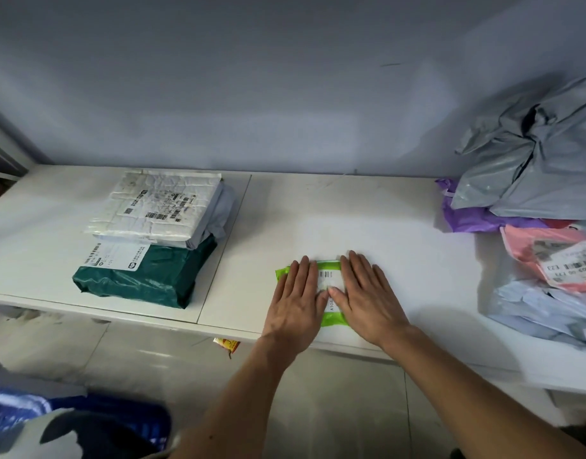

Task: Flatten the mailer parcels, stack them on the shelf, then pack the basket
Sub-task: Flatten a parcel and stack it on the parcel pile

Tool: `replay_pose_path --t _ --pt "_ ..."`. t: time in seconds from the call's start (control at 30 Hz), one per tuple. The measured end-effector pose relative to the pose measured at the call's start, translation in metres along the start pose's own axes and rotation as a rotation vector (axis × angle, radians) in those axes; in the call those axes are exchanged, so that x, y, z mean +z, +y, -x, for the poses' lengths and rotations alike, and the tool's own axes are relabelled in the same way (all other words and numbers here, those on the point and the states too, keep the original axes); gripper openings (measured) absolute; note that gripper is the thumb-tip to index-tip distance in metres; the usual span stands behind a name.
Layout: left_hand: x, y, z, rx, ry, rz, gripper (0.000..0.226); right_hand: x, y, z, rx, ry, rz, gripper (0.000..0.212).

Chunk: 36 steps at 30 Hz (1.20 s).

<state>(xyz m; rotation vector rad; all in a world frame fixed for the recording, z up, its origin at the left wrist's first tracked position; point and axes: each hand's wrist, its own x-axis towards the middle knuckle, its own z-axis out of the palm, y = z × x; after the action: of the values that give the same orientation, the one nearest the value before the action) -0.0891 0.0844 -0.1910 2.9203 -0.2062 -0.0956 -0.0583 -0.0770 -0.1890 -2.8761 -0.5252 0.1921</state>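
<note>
A small lime-green mailer parcel (pixel 328 279) with a white label lies near the front edge of the white shelf (pixel 367 220). My left hand (pixel 296 301) presses flat on its left half, fingers straight. My right hand (pixel 367 296) presses flat on its right half, thumb across the label. Most of the parcel is hidden under both palms. To the left stands a stack: a white bubble mailer (pixel 155 205) on a grey parcel, on a dark green parcel (pixel 145 276).
At the right end of the shelf lies a loose heap of parcels: grey (pixel 533 167), purple (pixel 467 220), pink (pixel 556 256) and pale blue-grey (pixel 543 313). A blue basket (pixel 129 422) holding items sits on the tiled floor at bottom left. A small yellow wrapper (pixel 227 344) lies under the shelf edge.
</note>
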Motion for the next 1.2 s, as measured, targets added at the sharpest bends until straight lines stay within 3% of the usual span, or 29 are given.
replay_pose_path --t 0.17,0.33,0.43,0.5,0.6,0.7,0.8,0.9,1.07,1.2 --pt "0.016 -0.006 0.000 0.000 0.035 -0.061 0.060 0.012 -0.002 0.002 0.052 0.015 0.037 0.088" --pt "0.009 -0.005 -0.003 0.014 -0.048 0.035 0.074 0.007 -0.001 0.001 0.037 -0.052 0.042 0.098" --pt "-0.005 -0.003 -0.005 -0.034 -0.062 0.158 0.087 -0.008 -0.003 -0.001 0.057 -0.117 -0.071 0.077" --pt "-0.015 -0.006 -0.005 -0.162 0.031 0.257 0.069 -0.017 -0.004 -0.001 0.111 -0.046 -0.209 0.073" --pt "-0.031 -0.015 -0.003 -0.436 0.156 0.250 0.048 -0.029 -0.001 -0.003 0.372 0.139 -0.323 0.063" --pt "-0.043 -0.017 0.000 -0.626 0.017 0.273 0.038 -0.044 0.002 -0.007 0.612 0.009 -0.470 0.052" --pt "-0.051 -0.012 -0.010 -0.774 -0.109 0.460 0.038 -0.048 0.002 -0.013 0.713 -0.061 -0.701 0.038" --pt "-0.057 -0.012 -0.022 -0.864 -0.212 0.895 0.031 -0.052 0.009 -0.019 0.809 -0.003 -0.968 0.016" --pt "-0.062 -0.019 -0.021 -0.989 -0.126 1.218 0.028 -0.059 0.015 -0.019 0.867 -0.109 -1.421 0.021" --pt "-0.068 -0.025 -0.021 -1.015 -0.147 1.373 0.021 -0.063 0.011 -0.018 0.854 -0.123 -1.551 0.005"
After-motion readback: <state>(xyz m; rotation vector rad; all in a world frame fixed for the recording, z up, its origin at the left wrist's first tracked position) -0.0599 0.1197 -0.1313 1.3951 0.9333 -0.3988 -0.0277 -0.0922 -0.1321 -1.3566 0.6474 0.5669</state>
